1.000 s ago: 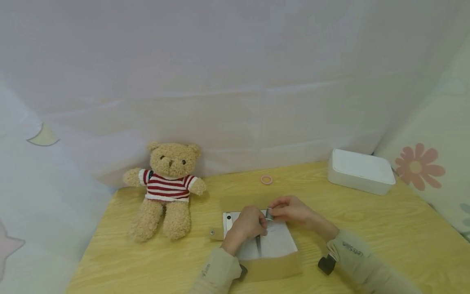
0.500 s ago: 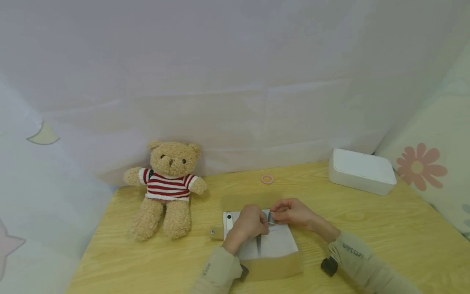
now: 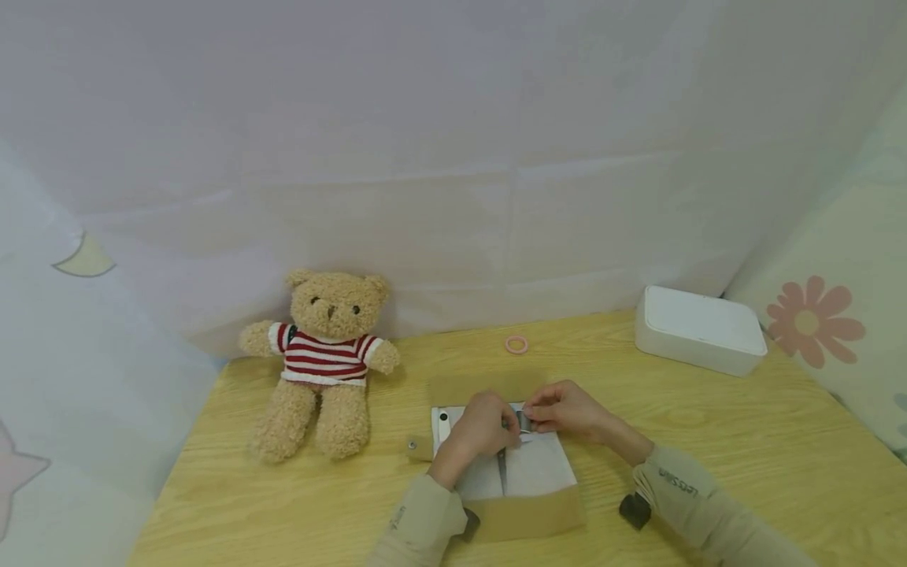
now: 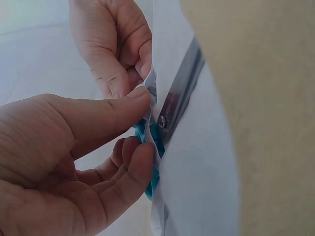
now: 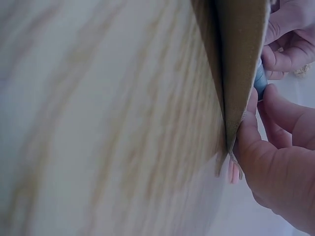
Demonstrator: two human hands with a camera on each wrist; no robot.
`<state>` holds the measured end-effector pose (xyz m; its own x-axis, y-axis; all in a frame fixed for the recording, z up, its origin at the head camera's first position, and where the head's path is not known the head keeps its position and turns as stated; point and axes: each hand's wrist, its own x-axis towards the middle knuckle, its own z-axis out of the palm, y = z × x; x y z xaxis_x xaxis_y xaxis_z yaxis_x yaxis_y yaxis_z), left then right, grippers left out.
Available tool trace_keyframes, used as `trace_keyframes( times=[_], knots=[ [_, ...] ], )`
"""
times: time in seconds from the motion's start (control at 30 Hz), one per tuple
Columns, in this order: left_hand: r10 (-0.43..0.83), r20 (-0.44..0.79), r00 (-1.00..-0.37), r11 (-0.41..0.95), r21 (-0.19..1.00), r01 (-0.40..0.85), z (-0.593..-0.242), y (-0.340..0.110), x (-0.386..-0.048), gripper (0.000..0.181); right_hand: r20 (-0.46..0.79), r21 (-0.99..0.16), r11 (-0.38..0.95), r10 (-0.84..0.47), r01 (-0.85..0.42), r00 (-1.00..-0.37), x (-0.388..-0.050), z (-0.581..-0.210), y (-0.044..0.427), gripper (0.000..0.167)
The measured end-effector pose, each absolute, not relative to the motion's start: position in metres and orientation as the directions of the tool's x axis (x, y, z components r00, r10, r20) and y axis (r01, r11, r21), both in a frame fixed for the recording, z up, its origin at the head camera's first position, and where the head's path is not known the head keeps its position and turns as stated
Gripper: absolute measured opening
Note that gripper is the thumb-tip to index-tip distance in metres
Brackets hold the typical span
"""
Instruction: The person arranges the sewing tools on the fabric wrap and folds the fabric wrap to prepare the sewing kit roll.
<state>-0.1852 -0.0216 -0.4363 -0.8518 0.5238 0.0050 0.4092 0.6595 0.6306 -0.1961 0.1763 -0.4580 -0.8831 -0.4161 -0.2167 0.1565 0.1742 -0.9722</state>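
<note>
A tan cloth pouch (image 3: 524, 516) with a white lining (image 3: 542, 468) lies unfolded on the table. My left hand (image 3: 483, 427) pinches the edge of a white inner pocket (image 4: 149, 129) between thumb and fingers. Scissors (image 4: 181, 91) with teal handles (image 4: 152, 183) sit at that pocket, their blades against the white cloth. My right hand (image 3: 569, 411) holds a small grey-blue spool (image 5: 261, 82), apparently thread, by its fingertips at the pouch's upper edge. Fingers hide part of the spool and of the scissor handles.
A teddy bear (image 3: 326, 358) in a striped sweater sits at the left. Behind the pouch lies a pink ring (image 3: 516, 345). A white box (image 3: 697, 331) stands at the back right. The pouch's snap tab (image 3: 420, 447) sticks out leftward on the wooden table (image 3: 283, 512).
My right hand has brought the spool slightly down and right, onto the white lining near the pocket. The left hand stays nearly in place at the pocket edge.
</note>
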Motion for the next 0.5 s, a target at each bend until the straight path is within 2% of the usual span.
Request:
trace_keyframes(
  times=[0.5],
  knots=[
    [0.551, 0.019, -0.834, 0.652, 0.615, 0.444, -0.4362, -0.0224, -0.1851, 0.021, -0.227, -0.963, 0.234, -0.442, 0.132, -0.868, -0.1985, -0.4555, 0.173, 0.019]
  ],
)
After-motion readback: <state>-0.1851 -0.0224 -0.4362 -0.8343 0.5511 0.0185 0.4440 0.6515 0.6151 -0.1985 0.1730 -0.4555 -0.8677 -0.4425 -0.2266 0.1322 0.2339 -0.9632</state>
